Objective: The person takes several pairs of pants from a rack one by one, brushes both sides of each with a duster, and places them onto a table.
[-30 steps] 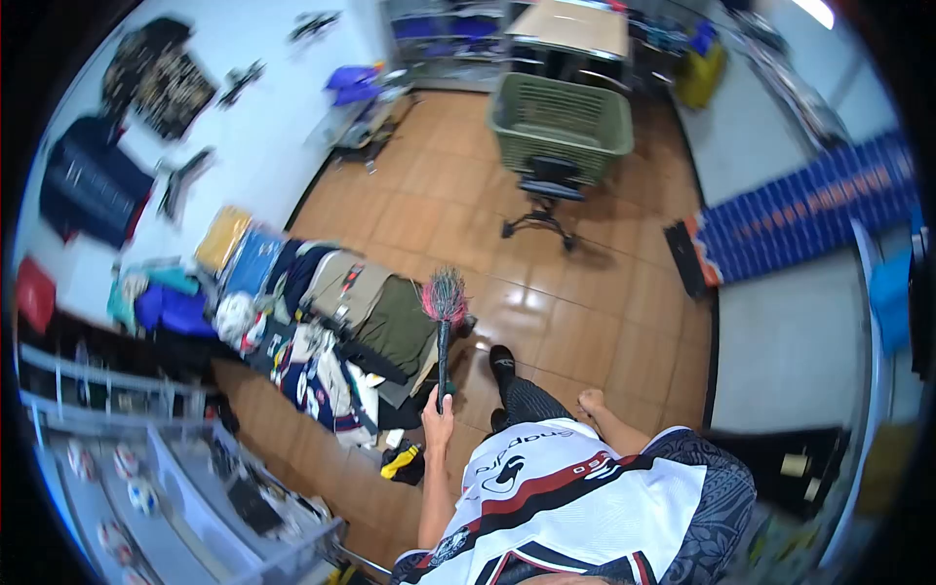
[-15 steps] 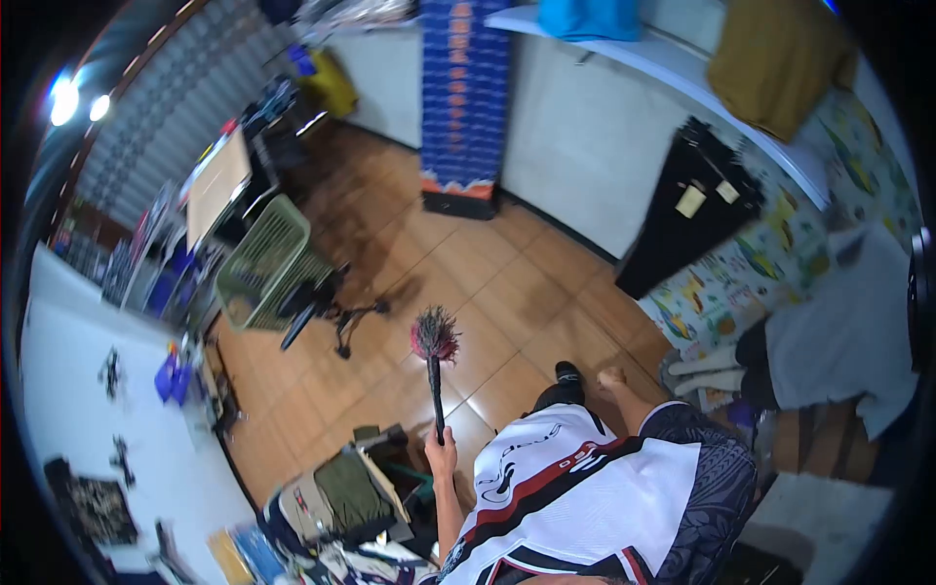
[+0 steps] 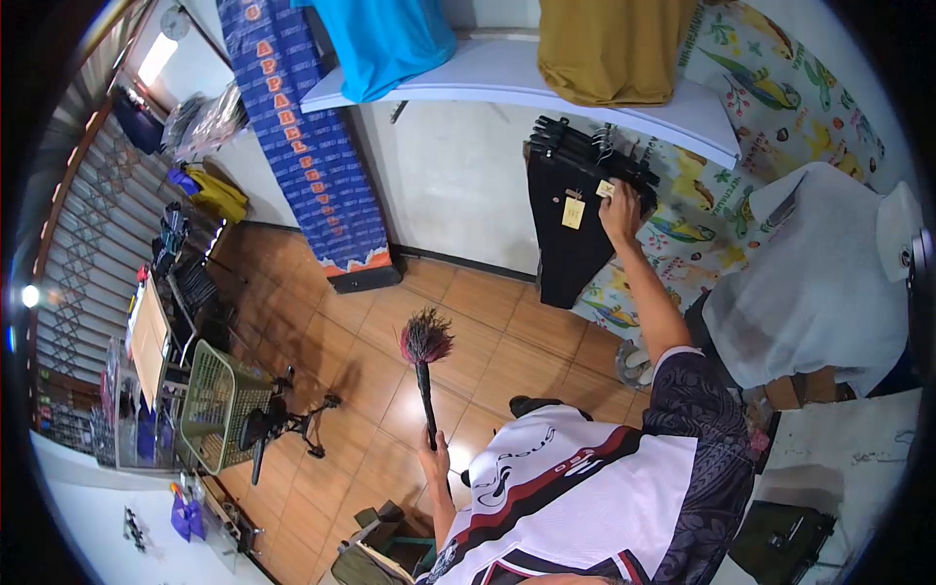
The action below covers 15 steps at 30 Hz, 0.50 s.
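My left hand (image 3: 435, 456) is closed around the black handle of a duster (image 3: 427, 339), which stands up in front of my body with its bushy grey and red head at the far end. My right arm is stretched out to black trousers (image 3: 556, 234) hanging against the wall. At their upper right side, my right hand (image 3: 621, 213) has its fingers bent at a small cream tag (image 3: 605, 188). A second, larger tag (image 3: 573, 213) hangs beside it on the same cloth. Black clip hangers (image 3: 575, 141) hold the trousers at the top.
A white shelf (image 3: 468, 70) with blue and mustard garments runs above the trousers. Grey cloth (image 3: 795, 283) hangs at the right. A blue banner post (image 3: 302, 146) stands by the wall. On the tiled floor are a green basket (image 3: 210, 414) and a wheeled chair base (image 3: 302, 419).
My right hand has come into view and reached the tag on the hanging trousers. The view has turned to the right. My left hand still holds the duster upright.
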Each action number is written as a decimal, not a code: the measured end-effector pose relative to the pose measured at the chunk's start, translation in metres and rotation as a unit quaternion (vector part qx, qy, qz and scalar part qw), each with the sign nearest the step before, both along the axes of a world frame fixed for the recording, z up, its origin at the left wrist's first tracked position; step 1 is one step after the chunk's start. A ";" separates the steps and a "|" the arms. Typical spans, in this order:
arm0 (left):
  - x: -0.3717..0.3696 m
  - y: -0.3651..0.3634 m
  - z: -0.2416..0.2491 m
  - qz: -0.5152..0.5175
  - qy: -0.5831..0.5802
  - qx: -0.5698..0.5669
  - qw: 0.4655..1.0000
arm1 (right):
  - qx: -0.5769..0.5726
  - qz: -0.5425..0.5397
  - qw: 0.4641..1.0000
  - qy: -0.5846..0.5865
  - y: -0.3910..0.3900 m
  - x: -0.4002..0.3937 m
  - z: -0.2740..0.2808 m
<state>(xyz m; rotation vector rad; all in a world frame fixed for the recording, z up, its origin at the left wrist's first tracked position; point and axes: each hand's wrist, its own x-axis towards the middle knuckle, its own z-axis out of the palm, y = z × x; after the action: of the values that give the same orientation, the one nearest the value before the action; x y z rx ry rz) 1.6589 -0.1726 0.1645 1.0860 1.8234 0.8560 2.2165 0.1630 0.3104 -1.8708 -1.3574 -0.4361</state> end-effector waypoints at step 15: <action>0.017 0.031 0.002 -0.002 0.020 0.012 1.000 | -0.154 0.002 0.978 0.138 0.047 0.043 0.037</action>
<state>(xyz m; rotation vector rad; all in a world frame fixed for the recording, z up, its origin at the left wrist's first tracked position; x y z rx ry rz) 1.6761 -0.1420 0.1663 1.1279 1.8472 0.8628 2.2597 0.2104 0.3470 -2.0861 -1.2932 0.0437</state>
